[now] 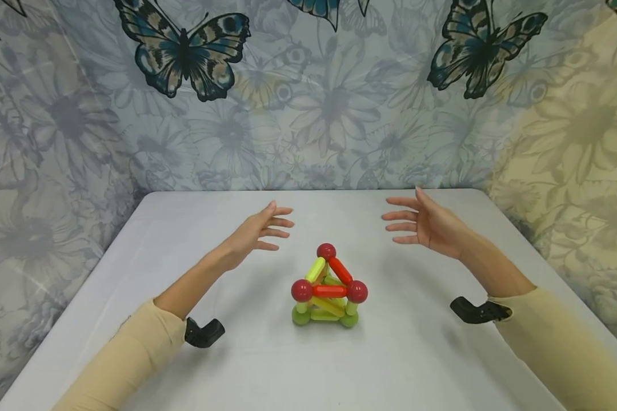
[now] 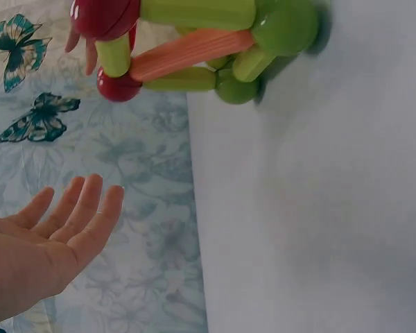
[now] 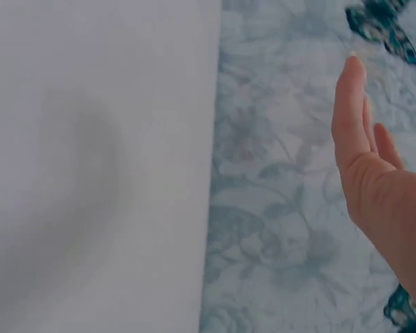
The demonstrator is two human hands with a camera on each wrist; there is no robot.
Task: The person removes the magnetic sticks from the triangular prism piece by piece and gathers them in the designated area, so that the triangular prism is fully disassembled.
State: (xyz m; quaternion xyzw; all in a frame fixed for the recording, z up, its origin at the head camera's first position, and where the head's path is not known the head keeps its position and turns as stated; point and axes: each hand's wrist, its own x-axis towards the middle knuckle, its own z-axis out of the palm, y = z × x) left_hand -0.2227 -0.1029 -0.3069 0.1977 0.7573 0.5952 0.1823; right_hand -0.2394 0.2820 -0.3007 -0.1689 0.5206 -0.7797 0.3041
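Note:
A small frame of toy balls and rods stands on the white table [image 1: 185, 228], in front of and between the two hands. Its upper part has dark red balls [image 1: 357, 291], joined by red rods [image 1: 330, 291] and a yellow-green rod [image 1: 315, 269]. Green balls [image 1: 301, 315] form its foot. An orange rod [image 2: 194, 52] shows in the left wrist view. To the left, the left hand [image 1: 252, 234] hovers with fingers spread, holding nothing. The right hand [image 1: 434, 225] is raised on the other side, palm inward, fingers extended and apart from the frame.
Patterned fabric with flowers and butterflies [image 1: 185, 51] rises behind the table and along both sides. Dark wrist mounts [image 1: 204, 333] hang below each beige sleeve [image 1: 128, 348], low over the tabletop. The table's far edge lies just beyond the hands.

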